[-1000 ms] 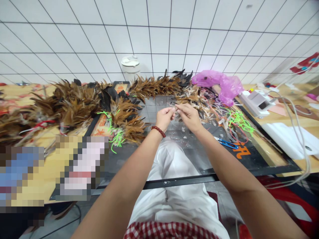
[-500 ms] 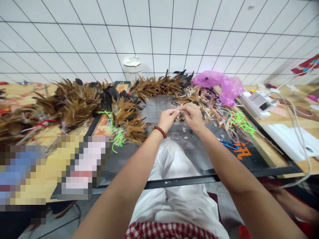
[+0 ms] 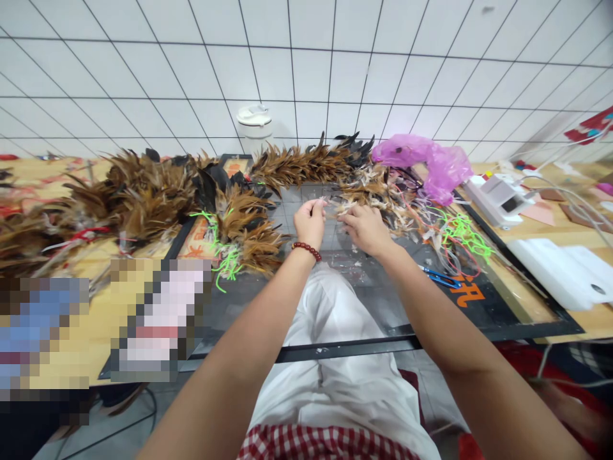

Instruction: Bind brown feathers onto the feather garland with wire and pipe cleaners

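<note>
My left hand (image 3: 310, 222), with a dark red bead bracelet (image 3: 307, 249) at the wrist, is closed in a pinch above the dark glossy panel (image 3: 282, 306). Something small and pale shows at its fingertips, too small to name. Just to its right, my right hand (image 3: 368, 230) is over the near edge of a pile of loose brown and white feathers (image 3: 378, 191). Its fingers are bent a little and apart, reaching the feather tips. A bound strip of brown feathers (image 3: 301, 163) lies behind both hands. Another feather bundle (image 3: 253, 236) with green cords lies on the left.
Blue-handled snips (image 3: 440, 278) and tangled green cord (image 3: 467, 236) lie on the right. Behind are a pink plastic bag (image 3: 426, 163) and a white lidded cup (image 3: 255, 128). More feather bundles (image 3: 148, 191) cover the left; a white device (image 3: 498, 198) stands right.
My hands were together at the fingertips and have come apart. The left has moved slightly left and up, still pinched; the right has loosened its fingers over the loose feathers.
</note>
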A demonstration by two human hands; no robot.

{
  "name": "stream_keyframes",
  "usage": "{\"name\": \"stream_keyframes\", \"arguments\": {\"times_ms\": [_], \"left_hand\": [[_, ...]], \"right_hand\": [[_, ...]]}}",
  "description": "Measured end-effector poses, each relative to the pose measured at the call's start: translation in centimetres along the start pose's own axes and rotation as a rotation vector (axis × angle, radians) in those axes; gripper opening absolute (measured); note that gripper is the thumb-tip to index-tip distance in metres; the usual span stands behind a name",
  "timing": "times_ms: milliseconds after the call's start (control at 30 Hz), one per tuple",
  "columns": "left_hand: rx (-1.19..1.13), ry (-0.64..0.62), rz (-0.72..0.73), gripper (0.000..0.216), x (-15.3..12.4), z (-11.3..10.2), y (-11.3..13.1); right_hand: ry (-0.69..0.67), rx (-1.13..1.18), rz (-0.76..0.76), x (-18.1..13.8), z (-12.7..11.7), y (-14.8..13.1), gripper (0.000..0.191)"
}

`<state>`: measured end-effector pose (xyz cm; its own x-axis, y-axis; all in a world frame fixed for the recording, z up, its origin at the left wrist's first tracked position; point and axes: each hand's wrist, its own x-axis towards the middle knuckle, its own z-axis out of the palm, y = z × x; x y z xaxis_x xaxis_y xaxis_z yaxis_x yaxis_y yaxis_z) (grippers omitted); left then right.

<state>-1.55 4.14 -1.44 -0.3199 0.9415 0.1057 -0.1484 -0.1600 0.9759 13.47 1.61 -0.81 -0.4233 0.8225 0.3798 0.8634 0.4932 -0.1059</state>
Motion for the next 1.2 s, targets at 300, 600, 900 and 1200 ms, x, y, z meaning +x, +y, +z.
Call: {"name": "stream_keyframes", "arguments": {"times_ms": [300, 600, 900, 1200], "left_hand": [[-0.036, -0.032, -0.038, 0.018, -0.1, 0.0, 0.0], [-0.027, -0.243, 0.091, 0.014, -0.6, 0.3, -0.2], [0.018, -0.207, 0.023, 0.016, -0.8, 0.2, 0.1], [-0.038, -0.221, 0.020, 0.015, -0.6, 0.1, -0.3]], "right_hand": [[0.234, 0.457, 0.210, 1.0, 0.0, -0.4, 0.011], [0.233, 1.315, 0.496, 1.7, 0.5, -0.5, 0.029], [0.307, 1.259, 0.557, 1.6, 0.5, -0.3, 0.030], [0.360, 1.193, 0.461, 1.6, 0.2, -0.2, 0.031]]}}
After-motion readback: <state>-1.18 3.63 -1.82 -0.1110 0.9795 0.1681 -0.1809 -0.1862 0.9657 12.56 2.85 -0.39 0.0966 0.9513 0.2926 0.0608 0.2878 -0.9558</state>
